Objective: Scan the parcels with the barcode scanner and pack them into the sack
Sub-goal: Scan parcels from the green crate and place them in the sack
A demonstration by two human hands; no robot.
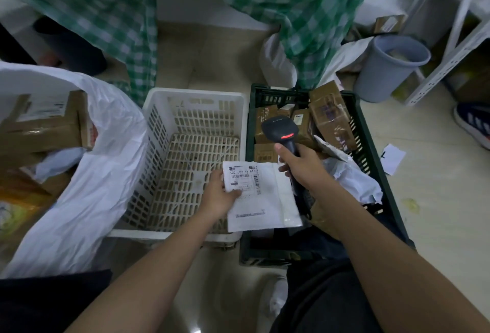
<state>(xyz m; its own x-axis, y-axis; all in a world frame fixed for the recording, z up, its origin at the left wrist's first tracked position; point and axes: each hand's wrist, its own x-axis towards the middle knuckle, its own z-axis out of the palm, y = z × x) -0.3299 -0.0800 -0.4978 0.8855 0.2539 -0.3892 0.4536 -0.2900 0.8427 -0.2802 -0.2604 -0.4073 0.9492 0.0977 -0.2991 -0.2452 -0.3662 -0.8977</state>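
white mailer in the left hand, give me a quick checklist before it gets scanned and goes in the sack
1. White mailer held firmly by the left hand: ok.
2. Label with barcodes facing up, uncovered: mostly ok, left fingers overlap its lower edge.
3. Barcode scanner gripped in the right hand: ok.
4. Scanner aimed at the label: not ok, its head points away.
5. Scan registered: cannot tell.
6. White sack mouth open with room: ok.
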